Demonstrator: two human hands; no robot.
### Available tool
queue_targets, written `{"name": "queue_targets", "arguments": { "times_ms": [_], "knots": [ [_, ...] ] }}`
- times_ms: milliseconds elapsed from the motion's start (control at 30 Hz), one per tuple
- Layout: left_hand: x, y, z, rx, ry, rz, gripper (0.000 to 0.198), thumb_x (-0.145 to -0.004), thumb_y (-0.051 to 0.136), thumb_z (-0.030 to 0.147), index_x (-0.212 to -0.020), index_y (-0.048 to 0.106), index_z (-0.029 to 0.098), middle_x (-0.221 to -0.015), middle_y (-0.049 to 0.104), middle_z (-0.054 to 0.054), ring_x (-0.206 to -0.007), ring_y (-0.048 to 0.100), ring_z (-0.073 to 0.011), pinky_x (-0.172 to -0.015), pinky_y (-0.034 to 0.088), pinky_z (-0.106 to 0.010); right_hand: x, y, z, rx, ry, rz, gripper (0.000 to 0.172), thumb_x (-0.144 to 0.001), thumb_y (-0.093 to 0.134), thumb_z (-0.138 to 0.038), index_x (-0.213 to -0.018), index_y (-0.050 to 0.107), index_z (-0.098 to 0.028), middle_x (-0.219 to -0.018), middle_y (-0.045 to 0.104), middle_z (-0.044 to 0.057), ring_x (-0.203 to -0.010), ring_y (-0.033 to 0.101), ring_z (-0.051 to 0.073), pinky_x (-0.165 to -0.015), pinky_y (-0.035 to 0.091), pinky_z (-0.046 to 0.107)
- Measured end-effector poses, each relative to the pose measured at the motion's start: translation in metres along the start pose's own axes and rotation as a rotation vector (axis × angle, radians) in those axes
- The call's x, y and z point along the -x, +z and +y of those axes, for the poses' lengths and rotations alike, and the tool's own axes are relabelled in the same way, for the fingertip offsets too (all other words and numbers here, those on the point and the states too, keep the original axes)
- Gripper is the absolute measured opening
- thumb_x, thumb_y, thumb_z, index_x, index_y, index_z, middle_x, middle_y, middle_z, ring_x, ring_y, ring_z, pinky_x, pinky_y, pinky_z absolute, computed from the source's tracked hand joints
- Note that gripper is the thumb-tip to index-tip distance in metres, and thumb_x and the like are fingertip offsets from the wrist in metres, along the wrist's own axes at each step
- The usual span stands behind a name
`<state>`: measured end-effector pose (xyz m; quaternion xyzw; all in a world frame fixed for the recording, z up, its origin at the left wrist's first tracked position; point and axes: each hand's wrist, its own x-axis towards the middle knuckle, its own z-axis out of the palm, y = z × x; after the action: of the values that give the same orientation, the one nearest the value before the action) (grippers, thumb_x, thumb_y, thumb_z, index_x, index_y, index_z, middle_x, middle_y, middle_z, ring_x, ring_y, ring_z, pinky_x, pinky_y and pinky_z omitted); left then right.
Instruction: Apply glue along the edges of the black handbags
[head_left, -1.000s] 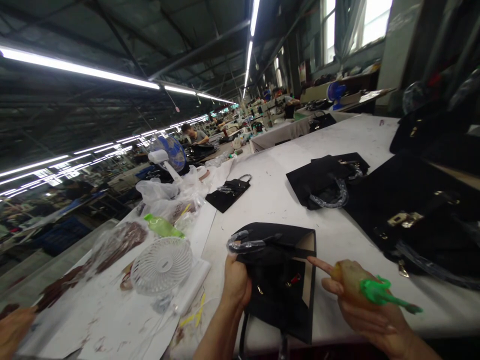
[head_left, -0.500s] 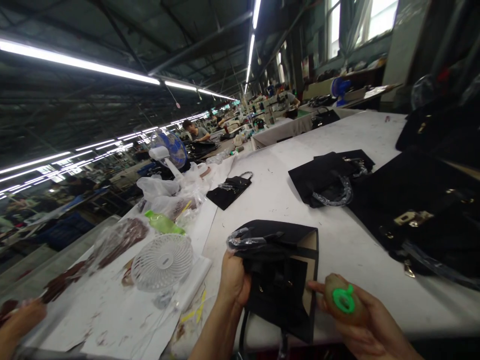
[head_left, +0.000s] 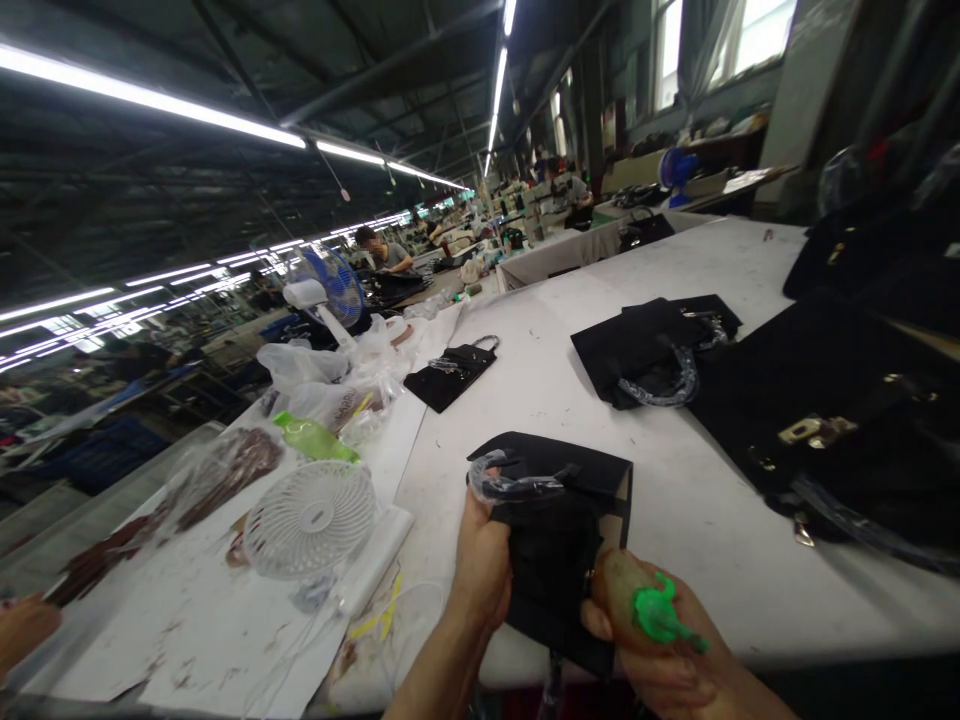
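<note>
Left hand (head_left: 484, 562) grips black bag (head_left: 551, 560) at its left edge, bag extends right of those fingers. Right hand (head_left: 679, 660) fingers curl round green-capped bottle (head_left: 621, 592), by bag's right side; contact unclear.

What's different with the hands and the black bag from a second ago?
The right hand moved left, bringing the green-capped bottle in to the right side of the black bag. Nothing was let go: the left hand still holds the bag. The white fan stayed put.
</note>
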<state>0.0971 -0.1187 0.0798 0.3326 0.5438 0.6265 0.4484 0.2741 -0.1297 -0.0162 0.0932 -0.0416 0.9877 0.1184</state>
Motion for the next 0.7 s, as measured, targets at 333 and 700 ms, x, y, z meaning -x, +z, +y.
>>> {"name": "queue_targets", "arguments": {
  "times_ms": [333, 700],
  "knots": [
    [0.023, -0.025, -0.008, -0.588, 0.055, -0.502, 0.034, -0.090, 0.057, 0.036, -0.120, 0.063, 0.021, -0.109, 0.070, -0.008, -0.122, 0.054, -0.0294, -0.110, 0.040, -0.047, -0.030, 0.003, 0.008, 0.113, -0.069, -0.165, 0.066, -0.088, 0.043, -0.062, -0.084, 0.067, -0.001, -0.051, 0.060, 0.006, -0.030, 0.043, 0.009, -0.024, 0.025, 0.017],
    [0.000, -0.018, -0.026, -0.774, -0.008, -0.418, 0.053, -0.046, 0.091, 0.035, -0.079, 0.052, 0.019, -0.074, 0.057, 0.004, -0.069, 0.049, -0.0155, -0.060, 0.038, -0.026, -0.003, -0.002, 0.000, 0.235, -0.257, 0.061, 0.056, -0.080, 0.058, -0.065, -0.070, 0.062, -0.010, -0.056, 0.056, 0.003, -0.038, 0.046, 0.007, -0.032, 0.032, 0.015]
  ]
}}
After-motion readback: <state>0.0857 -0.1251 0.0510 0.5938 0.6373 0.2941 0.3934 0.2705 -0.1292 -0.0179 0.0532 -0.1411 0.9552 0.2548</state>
